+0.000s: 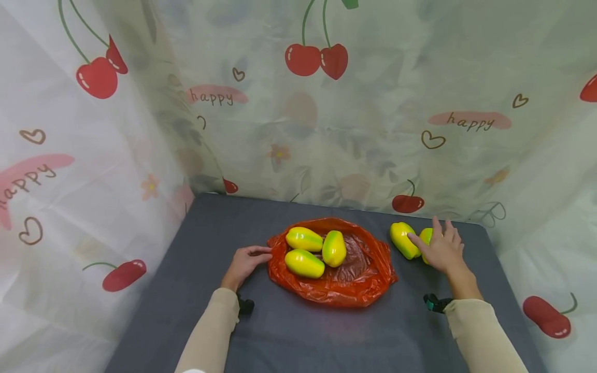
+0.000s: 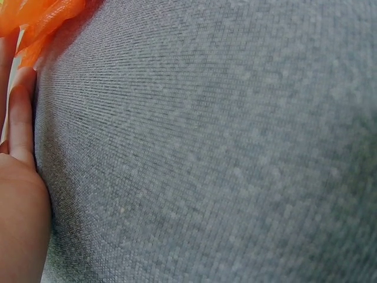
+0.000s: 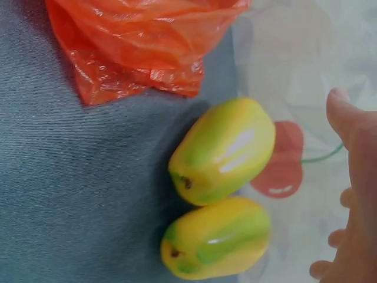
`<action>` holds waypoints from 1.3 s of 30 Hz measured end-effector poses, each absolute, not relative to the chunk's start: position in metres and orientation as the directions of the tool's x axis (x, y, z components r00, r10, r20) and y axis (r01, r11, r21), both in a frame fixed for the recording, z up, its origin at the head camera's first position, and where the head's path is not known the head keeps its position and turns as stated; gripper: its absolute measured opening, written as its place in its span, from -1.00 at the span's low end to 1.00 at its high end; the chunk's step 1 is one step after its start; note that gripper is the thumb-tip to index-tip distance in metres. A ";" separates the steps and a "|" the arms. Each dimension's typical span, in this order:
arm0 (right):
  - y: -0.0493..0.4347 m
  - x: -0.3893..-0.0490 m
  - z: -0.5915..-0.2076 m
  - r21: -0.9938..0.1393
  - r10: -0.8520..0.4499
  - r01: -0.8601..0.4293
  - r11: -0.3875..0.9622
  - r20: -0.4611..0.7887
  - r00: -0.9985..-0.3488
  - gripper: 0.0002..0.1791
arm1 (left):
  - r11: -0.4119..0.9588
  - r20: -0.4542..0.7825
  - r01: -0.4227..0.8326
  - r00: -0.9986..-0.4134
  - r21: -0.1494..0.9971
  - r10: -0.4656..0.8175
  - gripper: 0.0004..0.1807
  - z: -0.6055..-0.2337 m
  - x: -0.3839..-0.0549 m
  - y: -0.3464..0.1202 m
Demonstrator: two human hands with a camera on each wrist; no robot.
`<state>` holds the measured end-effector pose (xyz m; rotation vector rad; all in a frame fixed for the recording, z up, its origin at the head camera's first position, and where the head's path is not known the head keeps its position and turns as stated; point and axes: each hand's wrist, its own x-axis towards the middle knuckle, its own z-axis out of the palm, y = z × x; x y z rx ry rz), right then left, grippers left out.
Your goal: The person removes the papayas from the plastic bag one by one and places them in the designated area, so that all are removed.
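An open red plastic bag (image 1: 322, 295) lies spread on the table, holding three yellow-green papayas: one at the back left (image 1: 304, 239), one at the front left (image 1: 304, 264) and one to their right (image 1: 334, 249). My left hand (image 1: 244, 265) pinches the bag's left edge between thumb and fingers; in the left wrist view the fingertips meet the plastic (image 2: 44, 26). Right of the bag, two more papayas sit side by side, the nearer to the bag (image 3: 227, 150) and its neighbour (image 3: 218, 239). My right hand (image 1: 443, 251) hovers over these two with fingers spread, holding nothing.
The dark grey table (image 1: 280, 342) runs under everything. White curtains (image 1: 364, 114) printed with cherries rise behind it and at both sides, close to its back edge. A dark band with a device (image 1: 437, 303) is on the right wrist.
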<state>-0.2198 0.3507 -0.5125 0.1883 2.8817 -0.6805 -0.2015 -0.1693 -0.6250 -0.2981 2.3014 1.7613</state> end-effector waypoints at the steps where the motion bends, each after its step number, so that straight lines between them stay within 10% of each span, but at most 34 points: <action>1: 0.348 -0.220 -0.511 -0.421 0.082 0.156 0.894 -0.188 -0.979 0.21 | 0.257 -0.301 -0.296 -0.953 0.920 -0.023 -0.69 -0.625 -0.202 -0.169; 39: 0.236 -0.215 -0.488 -0.240 -0.219 -0.200 0.950 -0.055 -0.974 0.10 | 0.264 -0.292 -0.287 -0.956 0.921 -0.019 -0.70 -0.625 -0.200 -0.169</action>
